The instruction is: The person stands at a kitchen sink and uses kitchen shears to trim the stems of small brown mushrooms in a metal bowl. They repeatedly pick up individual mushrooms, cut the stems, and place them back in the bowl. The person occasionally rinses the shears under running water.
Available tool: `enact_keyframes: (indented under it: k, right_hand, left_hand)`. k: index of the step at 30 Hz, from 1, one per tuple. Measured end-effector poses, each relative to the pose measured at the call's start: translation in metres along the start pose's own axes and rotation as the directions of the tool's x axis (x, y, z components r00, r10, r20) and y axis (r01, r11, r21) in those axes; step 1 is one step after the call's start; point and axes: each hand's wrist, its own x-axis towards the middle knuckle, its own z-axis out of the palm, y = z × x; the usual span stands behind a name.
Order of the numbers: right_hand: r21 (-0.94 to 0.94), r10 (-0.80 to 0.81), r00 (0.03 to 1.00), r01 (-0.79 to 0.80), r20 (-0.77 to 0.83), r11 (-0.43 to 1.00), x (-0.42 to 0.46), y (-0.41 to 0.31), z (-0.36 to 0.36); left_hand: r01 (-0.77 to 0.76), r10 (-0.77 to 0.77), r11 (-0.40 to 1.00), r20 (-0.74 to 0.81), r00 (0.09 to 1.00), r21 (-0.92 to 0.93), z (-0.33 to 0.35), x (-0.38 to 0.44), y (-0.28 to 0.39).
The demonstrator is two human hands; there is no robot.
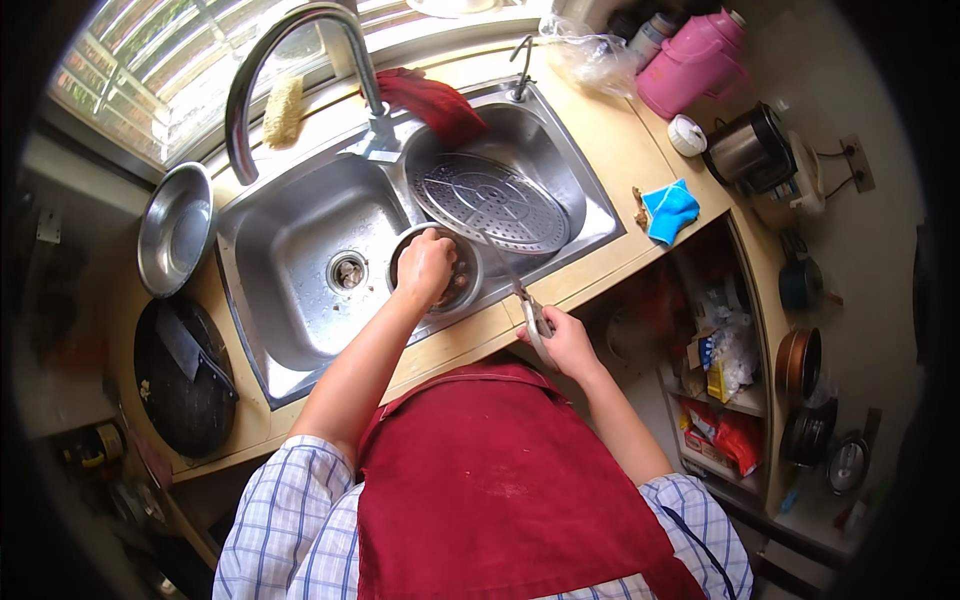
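Observation:
My left hand [427, 262] reaches down into a metal bowl [474, 289] at the divider of the double sink; its fingertips are partly hidden, so what they touch does not show clearly. Small brown pieces [454, 289] lie in the bowl beside the hand. My right hand [559, 339] grips the handles of a pair of scissors [534, 319] in front of the counter edge, blades pointing up and left towards the bowl. A perforated steel steamer tray [495, 196] leans in the right basin. Pale scraps [349, 274] sit in the left basin's drain.
The curved faucet [238, 97] arches over the left basin [300, 247]. A red cloth [435, 105] hangs into the right one. Left stand a steel basin [176, 229] and a cleaver [178, 345] on a dark round board [150, 397]. A blue cloth [671, 211] and a pink thermos [686, 64] are right.

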Motion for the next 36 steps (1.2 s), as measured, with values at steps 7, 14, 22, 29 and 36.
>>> enact_keyframes:
  k: [7, 14, 22, 29, 36]
  right_hand:
    - [0.007, 0.049, 0.998, -0.049, -0.029, 0.999, -0.018, 0.0, -0.009]
    - [-0.023, 0.071, 0.997, -0.072, -0.005, 0.997, -0.021, 0.002, -0.011]
    - [-0.237, -0.065, 0.996, 0.077, 0.056, 0.969, -0.015, -0.041, -0.001]
    - [-0.358, -0.234, 0.965, 0.262, 0.122, 0.896, -0.001, -0.051, 0.017]
    - [-0.484, -0.413, 0.903, 0.416, 0.119, 0.77, 0.01, -0.052, 0.034]
  left_hand:
    - [-0.019, -0.007, 0.966, 0.1, 0.995, 0.256, 0.03, 0.005, -0.015]
    - [-0.015, 0.017, 0.998, -0.035, 0.999, 0.067, 0.008, -0.007, -0.001]
    - [0.413, -0.261, 0.259, 0.348, 0.9, -0.873, -0.012, -0.033, -0.022]
    - [0.397, -0.234, -0.053, 0.398, 0.887, -0.916, -0.046, -0.068, -0.02]
    - [0.443, -0.249, -0.265, 0.505, 0.826, -0.856, -0.073, -0.084, -0.035]
